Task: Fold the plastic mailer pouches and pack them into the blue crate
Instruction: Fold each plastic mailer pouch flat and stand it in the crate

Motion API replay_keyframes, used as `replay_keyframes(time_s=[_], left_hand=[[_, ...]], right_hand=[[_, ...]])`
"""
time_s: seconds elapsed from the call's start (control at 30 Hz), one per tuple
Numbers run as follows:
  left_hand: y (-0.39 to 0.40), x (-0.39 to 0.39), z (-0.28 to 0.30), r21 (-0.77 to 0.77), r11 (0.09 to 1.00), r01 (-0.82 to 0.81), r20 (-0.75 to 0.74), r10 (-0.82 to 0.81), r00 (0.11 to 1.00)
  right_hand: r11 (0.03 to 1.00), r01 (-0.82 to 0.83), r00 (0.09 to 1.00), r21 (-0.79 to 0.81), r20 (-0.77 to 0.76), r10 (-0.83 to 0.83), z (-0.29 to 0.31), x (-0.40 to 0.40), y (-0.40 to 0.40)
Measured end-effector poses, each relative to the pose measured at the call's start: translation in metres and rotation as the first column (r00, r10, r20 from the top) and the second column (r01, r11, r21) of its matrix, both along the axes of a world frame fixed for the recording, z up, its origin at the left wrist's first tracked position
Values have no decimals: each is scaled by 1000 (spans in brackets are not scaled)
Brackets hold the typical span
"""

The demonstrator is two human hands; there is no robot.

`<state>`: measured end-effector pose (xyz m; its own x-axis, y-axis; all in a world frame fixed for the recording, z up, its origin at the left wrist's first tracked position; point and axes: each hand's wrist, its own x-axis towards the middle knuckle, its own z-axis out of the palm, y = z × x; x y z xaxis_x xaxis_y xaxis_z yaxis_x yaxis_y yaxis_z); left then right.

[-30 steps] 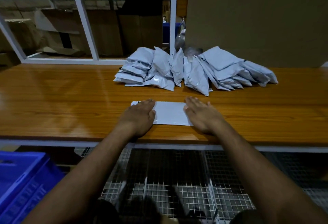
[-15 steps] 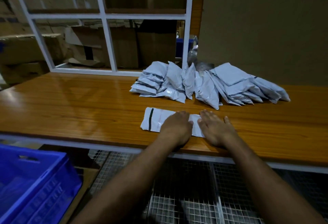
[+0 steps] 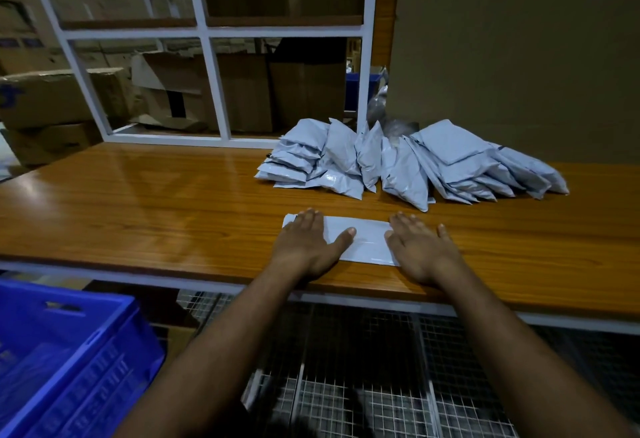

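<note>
Nearest to us, low on our left and below the table's edge, stands the blue crate point(image 3: 65, 361); what it holds we cannot make out. A wire mesh shelf point(image 3: 363, 385) lies under the wooden table point(image 3: 138, 215), between us and the work. On the table's near strip lies the folded mailer pouch point(image 3: 363, 238), flat, its long axis running left to right, parallel to the near edge. Our left hand point(image 3: 306, 247) rests flat on its left end, fingers straight and thumb spread across the plastic; our right hand point(image 3: 420, 247) lies flat on its right end in the same way. Neither hand grips the pouch; both only press it down. The relation that governs the coming move, as we judge it, is this: the crate lies down and to the left of the pouch, so the left hand is the nearer one for the transfer, and the pouch would travel along its own long axis and then over the table edge. Nothing stands in that path on the tabletop. Farther back, well apart from the hands, sits the pile of filled pouches point(image 3: 408, 163), and behind it the white window frame point(image 3: 207, 84) and cardboard boxes point(image 3: 62, 98).
</note>
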<state>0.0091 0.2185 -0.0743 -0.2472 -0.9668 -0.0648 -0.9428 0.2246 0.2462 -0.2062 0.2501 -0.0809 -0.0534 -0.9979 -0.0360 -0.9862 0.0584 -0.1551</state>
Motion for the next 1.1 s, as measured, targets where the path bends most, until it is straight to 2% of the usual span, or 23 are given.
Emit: replay_keyframes(time_s=[0.1,0.3,0.43,0.5,0.63,0.73,0.8,0.9,1.0,1.1], left_hand=[[-9,4,2,22,1000,-9,-80,11,997],[-7,10,26,-59,985,165,48,-162,986],[-4,18,46,48,957,286,33,-288,957],[2,23,55,-3,955,298,67,-297,953],[11,48,80,-293,879,376,144,-348,926],[13,90,94,-376,819,434,138,-414,900],[20,125,102,-396,823,407,112,-396,911],[37,185,108,-382,856,349,150,-316,937],[62,247,101,-378,869,319,143,-286,948],[93,306,87,-339,908,244,141,-207,968]], right_hand=[[997,-7,1000,-74,28,9,-1,0,5],[985,-10,976,-174,213,47,8,1,13],[960,2,863,-279,486,139,17,4,22],[932,0,809,-363,547,213,23,9,24],[834,-81,785,-545,480,390,39,29,29],[758,-203,735,-620,415,536,53,54,38],[716,-281,681,-639,393,618,60,77,42],[667,-352,615,-656,375,693,62,121,44],[617,-386,554,-686,362,750,55,179,43],[589,-487,454,-645,389,802,37,247,41]])
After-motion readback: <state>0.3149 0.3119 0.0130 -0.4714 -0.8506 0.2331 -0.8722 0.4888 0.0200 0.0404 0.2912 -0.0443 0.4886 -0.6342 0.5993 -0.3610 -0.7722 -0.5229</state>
